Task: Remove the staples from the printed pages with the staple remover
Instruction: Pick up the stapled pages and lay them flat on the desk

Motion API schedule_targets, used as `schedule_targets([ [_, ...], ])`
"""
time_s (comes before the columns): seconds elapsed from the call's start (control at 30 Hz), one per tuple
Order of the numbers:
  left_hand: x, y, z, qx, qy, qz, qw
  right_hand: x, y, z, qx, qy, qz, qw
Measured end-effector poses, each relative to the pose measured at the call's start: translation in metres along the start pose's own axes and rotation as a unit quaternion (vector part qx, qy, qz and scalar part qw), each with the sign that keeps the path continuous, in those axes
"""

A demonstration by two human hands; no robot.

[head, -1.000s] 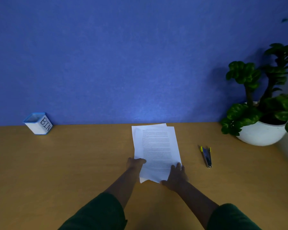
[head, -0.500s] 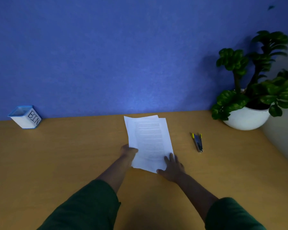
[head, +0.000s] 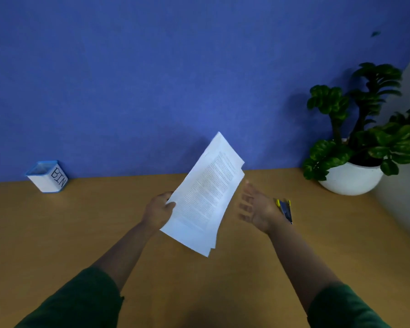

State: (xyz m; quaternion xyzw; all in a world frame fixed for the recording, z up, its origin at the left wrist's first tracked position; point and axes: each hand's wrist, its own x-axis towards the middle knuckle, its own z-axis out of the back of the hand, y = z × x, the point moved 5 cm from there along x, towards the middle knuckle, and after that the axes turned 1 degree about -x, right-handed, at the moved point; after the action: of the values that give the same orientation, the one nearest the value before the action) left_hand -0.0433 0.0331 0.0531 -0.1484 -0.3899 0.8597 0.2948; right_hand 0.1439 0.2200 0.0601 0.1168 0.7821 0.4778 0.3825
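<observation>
The printed pages, a white stack with dense text, are lifted off the wooden table and tilted up to the right. My left hand grips the stack at its left edge, thumb on the top sheet. My right hand hovers just right of the pages, blurred, fingers spread and holding nothing. The staple remover, dark with yellow tips, lies on the table right behind my right hand, partly hidden by it. No staple can be made out on the pages.
A small white and blue box marked BIN stands at the back left against the blue wall. A potted plant in a white bowl occupies the back right corner, next to a grey side wall.
The pages have been lifted off the table by my left hand and tilted upward. My right hand has left the paper's lower corner and moved right toward the staple remover.
</observation>
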Motion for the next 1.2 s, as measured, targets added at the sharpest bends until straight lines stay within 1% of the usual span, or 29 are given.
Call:
schedule_targets([
  [0.1, -0.005, -0.007, 0.021, 0.048, -0.009, -0.076, 0.996, -0.003, 0.031, -0.012, 0.114, 0.054, -0.019, 0.992],
  [0.13, -0.008, -0.010, 0.027, 0.074, -0.011, -0.102, 0.992, -0.005, 0.039, -0.016, 0.137, 0.070, -0.022, 0.988],
  [0.2, -0.017, -0.018, 0.039, 0.145, -0.018, -0.160, 0.976, -0.010, 0.053, -0.020, 0.147, 0.088, -0.031, 0.985],
  [0.3, -0.032, -0.036, 0.059, 0.207, -0.074, -0.260, 0.940, -0.014, 0.061, -0.022, 0.133, 0.078, -0.036, 0.987],
  [0.4, -0.045, -0.052, 0.072, 0.274, -0.151, -0.347, 0.884, -0.014, 0.060, -0.022, 0.089, 0.067, -0.031, 0.993],
  [0.47, -0.047, -0.054, 0.078, 0.304, -0.185, -0.359, 0.863, -0.012, 0.056, -0.026, 0.037, 0.088, -0.023, 0.995],
  [0.57, -0.043, -0.048, 0.083, 0.339, -0.204, -0.365, 0.843, -0.008, 0.052, -0.030, -0.010, 0.106, 0.042, 0.993],
  [0.6, -0.041, -0.043, 0.084, 0.347, -0.213, -0.361, 0.839, -0.008, 0.048, -0.031, -0.009, 0.114, 0.062, 0.992],
  [0.67, -0.038, -0.030, 0.082, 0.346, -0.220, -0.333, 0.849, -0.003, 0.031, -0.031, -0.016, 0.131, 0.071, 0.989],
  [0.73, -0.039, -0.012, 0.071, 0.336, -0.203, -0.294, 0.871, 0.000, 0.004, -0.028, -0.055, 0.146, 0.045, 0.987],
  [0.77, -0.039, -0.002, 0.063, 0.335, -0.181, -0.265, 0.886, 0.002, -0.012, -0.025, -0.085, 0.147, 0.026, 0.985],
  [0.8, -0.039, 0.010, 0.054, 0.345, -0.151, -0.222, 0.899, 0.004, -0.028, -0.022, -0.113, 0.141, 0.002, 0.984],
  [0.83, -0.038, 0.024, 0.043, 0.370, -0.100, -0.158, 0.910, 0.006, -0.045, -0.019, -0.136, 0.125, -0.023, 0.983],
  [0.87, -0.038, 0.040, 0.030, 0.399, -0.043, -0.088, 0.912, 0.007, -0.060, -0.016, -0.156, 0.096, -0.046, 0.982],
  [0.93, -0.042, 0.063, 0.003, 0.461, 0.050, 0.004, 0.886, 0.010, -0.087, -0.008, -0.197, 0.019, -0.078, 0.977],
  [0.97, -0.046, 0.068, -0.011, 0.470, 0.084, 0.020, 0.879, 0.011, -0.098, -0.005, -0.209, -0.012, -0.091, 0.974],
  [1.0, -0.049, 0.069, -0.023, 0.460, 0.102, 0.020, 0.882, 0.013, -0.109, -0.003, -0.207, -0.031, -0.104, 0.972],
  [1.1, -0.060, 0.059, -0.055, 0.372, 0.123, 0.012, 0.920, 0.016, -0.132, -0.002, -0.180, -0.064, -0.124, 0.974],
  [1.2, -0.065, 0.047, -0.085, 0.302, 0.148, 0.011, 0.942, 0.021, -0.140, -0.005, -0.195, -0.089, -0.110, 0.971],
])
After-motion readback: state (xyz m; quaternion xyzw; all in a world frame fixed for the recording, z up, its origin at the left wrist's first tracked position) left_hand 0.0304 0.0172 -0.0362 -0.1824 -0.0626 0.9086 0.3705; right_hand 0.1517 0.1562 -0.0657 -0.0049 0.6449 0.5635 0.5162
